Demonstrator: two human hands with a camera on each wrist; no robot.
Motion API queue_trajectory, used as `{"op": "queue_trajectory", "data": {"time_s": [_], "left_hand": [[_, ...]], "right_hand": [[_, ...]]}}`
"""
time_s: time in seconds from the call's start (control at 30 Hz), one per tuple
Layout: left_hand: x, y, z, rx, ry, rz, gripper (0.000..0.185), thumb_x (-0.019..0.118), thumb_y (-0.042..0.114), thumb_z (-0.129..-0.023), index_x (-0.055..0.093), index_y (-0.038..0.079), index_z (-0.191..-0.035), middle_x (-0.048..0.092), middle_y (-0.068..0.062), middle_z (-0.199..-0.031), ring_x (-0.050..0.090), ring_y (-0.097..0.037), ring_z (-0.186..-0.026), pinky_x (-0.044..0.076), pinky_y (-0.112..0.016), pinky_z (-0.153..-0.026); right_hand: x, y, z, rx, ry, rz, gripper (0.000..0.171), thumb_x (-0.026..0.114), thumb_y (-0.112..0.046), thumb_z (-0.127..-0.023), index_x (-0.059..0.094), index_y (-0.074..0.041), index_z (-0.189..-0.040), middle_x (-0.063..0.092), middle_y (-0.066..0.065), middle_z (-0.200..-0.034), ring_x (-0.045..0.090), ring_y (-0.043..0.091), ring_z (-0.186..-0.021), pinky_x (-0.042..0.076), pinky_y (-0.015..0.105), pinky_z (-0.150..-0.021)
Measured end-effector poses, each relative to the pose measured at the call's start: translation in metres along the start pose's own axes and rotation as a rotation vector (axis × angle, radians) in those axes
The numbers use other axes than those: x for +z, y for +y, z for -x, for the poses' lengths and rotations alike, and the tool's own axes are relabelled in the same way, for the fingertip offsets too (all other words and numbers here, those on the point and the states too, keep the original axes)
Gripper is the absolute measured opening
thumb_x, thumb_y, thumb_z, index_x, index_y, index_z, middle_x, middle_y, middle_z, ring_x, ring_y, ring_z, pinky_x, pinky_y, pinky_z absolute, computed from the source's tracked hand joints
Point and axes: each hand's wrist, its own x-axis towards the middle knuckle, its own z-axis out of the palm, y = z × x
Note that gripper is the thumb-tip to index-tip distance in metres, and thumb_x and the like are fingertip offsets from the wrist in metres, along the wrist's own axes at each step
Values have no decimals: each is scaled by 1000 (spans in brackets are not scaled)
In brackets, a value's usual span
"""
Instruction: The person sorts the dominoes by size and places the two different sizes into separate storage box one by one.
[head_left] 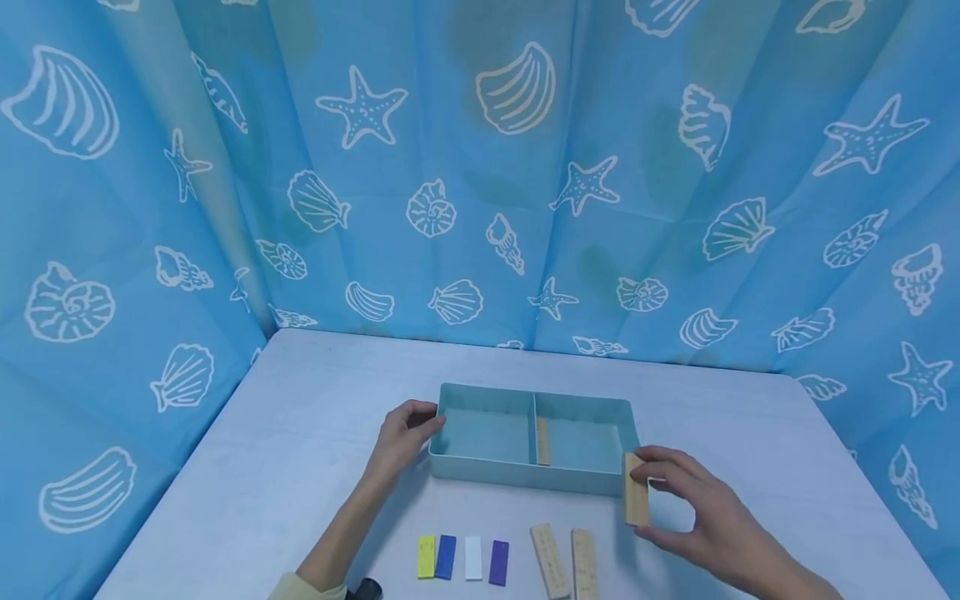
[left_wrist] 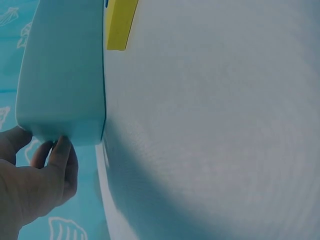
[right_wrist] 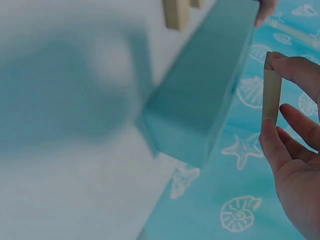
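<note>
A teal two-compartment tray (head_left: 517, 473) stands on the table. My left hand (head_left: 399, 442) grips its left end, with the thumb at the rim and the fingers against the end wall (left_wrist: 60, 129). Near the tray's front right corner, my right hand (head_left: 697, 504) pinches a wooden block (head_left: 636, 493) between thumb and fingers. The right wrist view shows this light wooden block (right_wrist: 271, 95) held lengthwise, off the table. Another wooden block (head_left: 543, 442) stands in the right compartment, along the divider (head_left: 536, 417). The left compartment (head_left: 483, 433) holds nothing visible.
In front of the tray lie a yellow block (head_left: 426, 557), a blue block (head_left: 445, 557), a white block (head_left: 473, 558) and a purple block (head_left: 498, 563). Two wooden blocks, one tilted (head_left: 550, 560) and one straighter (head_left: 583, 565), lie farther right. A shell-patterned curtain (head_left: 450, 250) surrounds the table.
</note>
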Motion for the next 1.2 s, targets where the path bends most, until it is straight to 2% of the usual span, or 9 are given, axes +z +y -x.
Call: {"op": "queue_trajectory", "data": {"time_s": [0.07,0.23,0.4,0.6,0.7,0.87,1.07,1.2], "left_hand": [[0,0,0,-6,3,0,32,67,17,-95,61,-2,-120,65,-13,-117,59,-30,-112,49,-45,-98],[0,0,-2,-23,7,3,32,67,17,-94,62,-1,-120,65,-13,-117,59,-29,-112,49,-45,-98],[0,2,-2,-33,15,-1,32,67,18,-94,62,0,-121,64,-13,-118,59,-30,-113,48,-46,-99],[0,0,0,-26,6,17,33,67,18,-95,61,-2,-121,64,-15,-120,58,-30,-115,48,-46,-99],[0,0,0,-15,3,20,33,67,17,-95,61,-2,-120,64,-15,-120,58,-31,-114,48,-46,-99],[1,-1,-1,-20,5,14,32,67,18,-95,61,-2,-120,64,-14,-119,58,-30,-114,49,-46,-98],[1,-2,-2,-14,9,12,31,66,16,-95,62,-2,-119,64,-14,-117,59,-30,-113,49,-46,-98],[0,-1,-1,-7,7,9,31,67,16,-95,62,-2,-119,65,-13,-117,59,-30,-112,49,-46,-97]], "right_hand": [[-5,2,-12,-32,26,12,57,91,-12,-68,63,-20,-116,54,0,-133,58,20,-115,57,28,-82],[-7,12,-42,-26,-4,-49,52,90,-13,-72,63,-17,-117,54,4,-133,56,26,-119,56,33,-87],[8,22,-67,-6,-67,-124,48,87,-14,-76,63,-11,-118,53,9,-135,55,31,-121,54,36,-91],[28,30,-90,10,-107,-122,47,86,-13,-77,64,-7,-119,54,13,-134,54,35,-122,53,40,-93],[38,33,-98,34,-153,-122,46,85,-14,-78,64,-7,-118,54,13,-134,55,35,-121,52,40,-94],[51,38,-109,-12,-236,-72,42,85,-14,-78,66,-7,-115,59,10,-127,58,30,-115,53,39,-94],[62,43,-114,-33,-267,13,40,85,-12,-77,68,-8,-113,62,4,-116,61,26,-109,53,44,-92],[65,43,-117,-26,-281,21,40,85,-10,-77,67,-8,-112,63,3,-113,61,26,-107,53,43,-92]]}}
